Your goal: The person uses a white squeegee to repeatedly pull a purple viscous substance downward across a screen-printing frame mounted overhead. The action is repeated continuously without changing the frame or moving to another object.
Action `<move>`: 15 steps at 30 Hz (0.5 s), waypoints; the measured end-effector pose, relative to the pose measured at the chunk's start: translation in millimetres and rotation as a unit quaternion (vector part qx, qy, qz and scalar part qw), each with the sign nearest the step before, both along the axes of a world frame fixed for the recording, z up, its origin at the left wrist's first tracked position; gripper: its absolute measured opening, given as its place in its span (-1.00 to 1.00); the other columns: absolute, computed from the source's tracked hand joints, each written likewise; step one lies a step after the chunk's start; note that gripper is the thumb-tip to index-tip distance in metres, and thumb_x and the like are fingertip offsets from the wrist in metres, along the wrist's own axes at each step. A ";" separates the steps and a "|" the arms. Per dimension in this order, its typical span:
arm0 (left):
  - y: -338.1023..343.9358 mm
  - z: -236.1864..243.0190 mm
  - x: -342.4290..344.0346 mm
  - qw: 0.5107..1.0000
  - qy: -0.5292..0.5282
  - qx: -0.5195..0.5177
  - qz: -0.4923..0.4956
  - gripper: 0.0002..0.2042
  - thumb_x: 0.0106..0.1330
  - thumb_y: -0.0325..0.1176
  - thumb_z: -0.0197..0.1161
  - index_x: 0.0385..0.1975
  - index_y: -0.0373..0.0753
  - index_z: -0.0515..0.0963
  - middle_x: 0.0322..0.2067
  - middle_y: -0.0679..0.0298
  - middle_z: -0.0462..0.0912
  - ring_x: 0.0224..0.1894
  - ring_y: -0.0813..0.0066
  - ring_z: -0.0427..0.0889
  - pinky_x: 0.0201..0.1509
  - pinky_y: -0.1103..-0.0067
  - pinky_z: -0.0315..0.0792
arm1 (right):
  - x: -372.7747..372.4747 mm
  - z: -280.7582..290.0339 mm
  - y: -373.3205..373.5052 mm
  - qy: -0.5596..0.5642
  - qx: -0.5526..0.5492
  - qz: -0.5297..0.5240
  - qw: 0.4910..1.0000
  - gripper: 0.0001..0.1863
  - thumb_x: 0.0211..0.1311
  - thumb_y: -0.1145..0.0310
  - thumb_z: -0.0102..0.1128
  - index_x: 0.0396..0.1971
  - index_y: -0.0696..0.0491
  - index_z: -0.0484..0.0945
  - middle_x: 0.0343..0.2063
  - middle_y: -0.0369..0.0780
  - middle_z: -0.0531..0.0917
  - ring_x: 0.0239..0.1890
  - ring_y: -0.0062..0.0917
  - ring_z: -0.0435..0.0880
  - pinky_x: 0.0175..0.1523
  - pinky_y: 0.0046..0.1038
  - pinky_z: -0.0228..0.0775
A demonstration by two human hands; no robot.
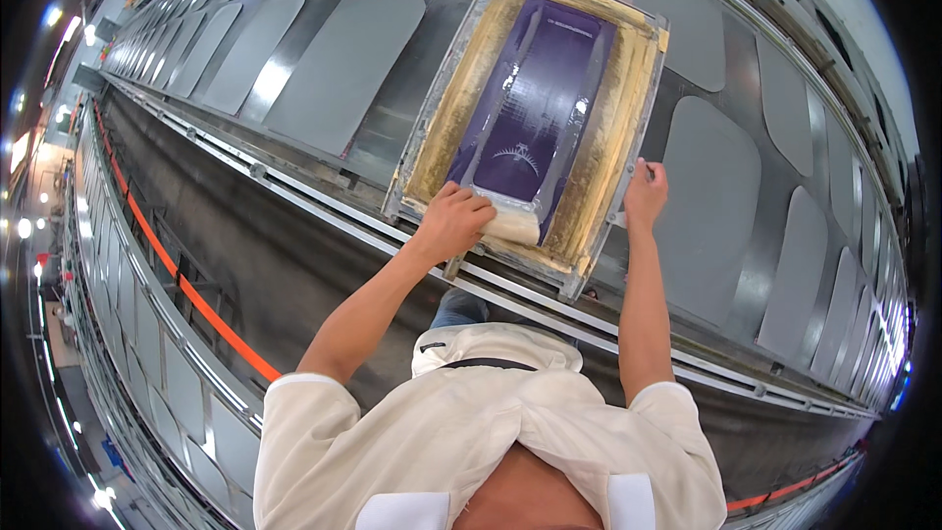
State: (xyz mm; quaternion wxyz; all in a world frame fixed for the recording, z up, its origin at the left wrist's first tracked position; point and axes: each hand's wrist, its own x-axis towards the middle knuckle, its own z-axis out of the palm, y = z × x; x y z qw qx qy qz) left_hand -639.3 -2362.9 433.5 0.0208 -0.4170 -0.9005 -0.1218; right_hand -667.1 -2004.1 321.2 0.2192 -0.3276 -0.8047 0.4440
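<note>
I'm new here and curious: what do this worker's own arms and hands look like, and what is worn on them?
Both hands, the left hand and the right hand, are bare, with no gloves. The forearms are uncovered too. A cream short-sleeved shirt ends above the elbows, its sleeves loose with plain hems. No watch or rings can be made out.

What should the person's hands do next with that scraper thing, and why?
Probably push the scraper up along the purple screen. The left hand holds it at the near end of the frame, the right hand steadies the frame's edge, and the whole screen lies ahead.
</note>
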 end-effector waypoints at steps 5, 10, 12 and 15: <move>-46.5 -9.3 18.0 0.999 0.002 -0.023 -0.030 -0.60 -0.10 -0.44 0.38 -0.16 -0.12 0.61 -0.13 0.39 0.67 -0.16 0.36 0.59 0.05 0.36 0.39 | -6.9 13.1 -23.7 -0.012 0.015 -0.006 1.000 -0.70 0.33 0.14 0.22 -0.34 0.11 0.55 -0.44 -0.11 0.65 -0.39 -0.25 0.60 -0.20 -0.26 0.40; -39.8 -24.5 -1.9 0.999 0.005 0.017 -0.044 -0.65 0.01 -0.46 0.30 -0.12 -0.17 0.60 -0.12 0.37 0.66 -0.15 0.36 0.59 0.03 0.35 0.39 | -13.9 10.0 -27.8 -0.073 -0.018 -0.022 0.997 -0.71 0.34 0.15 0.19 -0.32 0.10 0.55 -0.44 -0.09 0.65 -0.41 -0.24 0.60 -0.20 -0.27 0.41; -24.1 -27.7 -34.8 0.998 0.004 0.013 -0.059 -0.65 0.01 -0.48 0.28 -0.13 -0.18 0.61 -0.12 0.35 0.67 -0.13 0.34 0.60 0.04 0.35 0.38 | -13.5 0.8 -20.8 -0.087 -0.008 -0.028 0.996 -0.71 0.35 0.14 0.19 -0.29 0.10 0.56 -0.44 -0.08 0.65 -0.39 -0.22 0.62 -0.19 -0.26 0.41; 0.6 -36.9 -98.2 0.997 0.036 0.034 -0.052 -0.62 -0.04 -0.51 0.29 -0.13 -0.17 0.61 -0.14 0.34 0.67 -0.12 0.32 0.61 0.04 0.35 0.37 | -12.0 6.9 -25.8 -0.134 -0.003 -0.005 0.991 -0.72 0.35 0.13 0.20 -0.24 0.07 0.57 -0.40 -0.06 0.67 -0.33 -0.18 0.65 -0.15 -0.23 0.43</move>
